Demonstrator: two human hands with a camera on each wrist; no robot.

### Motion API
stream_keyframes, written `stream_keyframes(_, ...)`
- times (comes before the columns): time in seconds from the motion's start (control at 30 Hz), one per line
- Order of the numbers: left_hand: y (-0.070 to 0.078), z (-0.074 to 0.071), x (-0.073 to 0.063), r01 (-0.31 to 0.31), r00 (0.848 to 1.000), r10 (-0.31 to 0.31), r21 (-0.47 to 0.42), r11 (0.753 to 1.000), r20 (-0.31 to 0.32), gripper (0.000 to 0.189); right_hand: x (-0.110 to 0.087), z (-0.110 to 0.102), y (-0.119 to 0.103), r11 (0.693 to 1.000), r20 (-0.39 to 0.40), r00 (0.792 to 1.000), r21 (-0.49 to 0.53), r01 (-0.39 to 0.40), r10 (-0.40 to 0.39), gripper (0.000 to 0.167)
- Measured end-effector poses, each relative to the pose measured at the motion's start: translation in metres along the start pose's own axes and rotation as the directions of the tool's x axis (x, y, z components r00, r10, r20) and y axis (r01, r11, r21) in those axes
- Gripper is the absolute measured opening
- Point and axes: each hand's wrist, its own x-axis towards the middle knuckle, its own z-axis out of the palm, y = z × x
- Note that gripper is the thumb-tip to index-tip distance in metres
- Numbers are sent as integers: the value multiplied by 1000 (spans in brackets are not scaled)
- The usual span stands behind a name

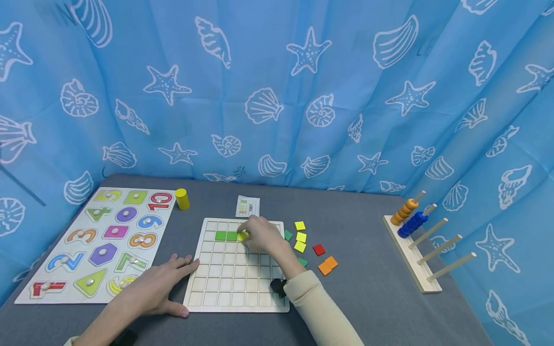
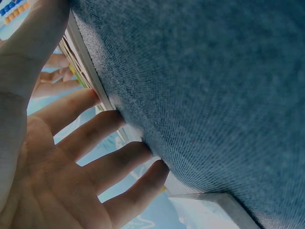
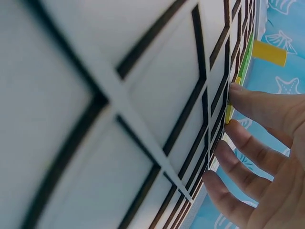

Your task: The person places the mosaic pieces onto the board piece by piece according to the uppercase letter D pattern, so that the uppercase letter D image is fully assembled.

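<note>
A white grid board (image 1: 225,284) lies flat on the grey table, with two green square tiles (image 1: 221,235) side by side in an upper row. My right hand (image 1: 263,235) reaches over the board and pinches a yellow square tile (image 1: 243,236) just right of the green ones. In the right wrist view, thumb and index finger are on either side of that yellow tile (image 3: 229,113), close against the grid. My left hand (image 1: 160,287) rests at the board's left edge, its fingers (image 2: 112,167) extended and spread, thumb near the lower left corner.
Loose yellow tiles (image 1: 301,237), a red tile (image 1: 319,249), orange tiles (image 1: 328,265) and partly hidden green tiles lie right of the board. A pattern card (image 1: 248,206) and yellow cylinder (image 1: 182,199) are behind. A number puzzle (image 1: 93,242) lies left; a bead-peg rack (image 1: 413,254) stands right.
</note>
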Motion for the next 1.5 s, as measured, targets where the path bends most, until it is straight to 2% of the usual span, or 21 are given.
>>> stream_keyframes(0.3, 0, 0, 0, -3, 1000, 3, 3, 1000, -5, 111, -2, -3, 2, 1000, 1, 1000, 22, 16, -16, 34)
stream_keyframes(0.5, 0, 0, -1, -1, 1000, 2, 6, 1000, -8, 111, -8, -13, 9, 996, 8, 1000, 84, -2, 1, 36)
stream_keyframes(0.87, 1, -1, -1, 1, 1000, -1, 9, 1000, -6, 110, -25, -31, 42, 986, -51, 997, 157, -50, 58, 37)
stream_keyframes(1.17, 1, -1, -1, -8, 1000, 9, 18, 1000, -6, 111, -41, -36, 68, 978, -78, 987, 171, -122, 137, 37)
stream_keyframes(1.4, 1, -1, 0, -8, 1000, 8, 12, 1000, -4, 111, -47, -38, 81, 967, -40, 973, 128, -222, 229, 41)
stream_keyframes(1.5, 1, -1, 0, -6, 1000, 7, 11, 1000, -3, 111, -48, -38, 84, 964, -26, 969, 113, -241, 245, 41)
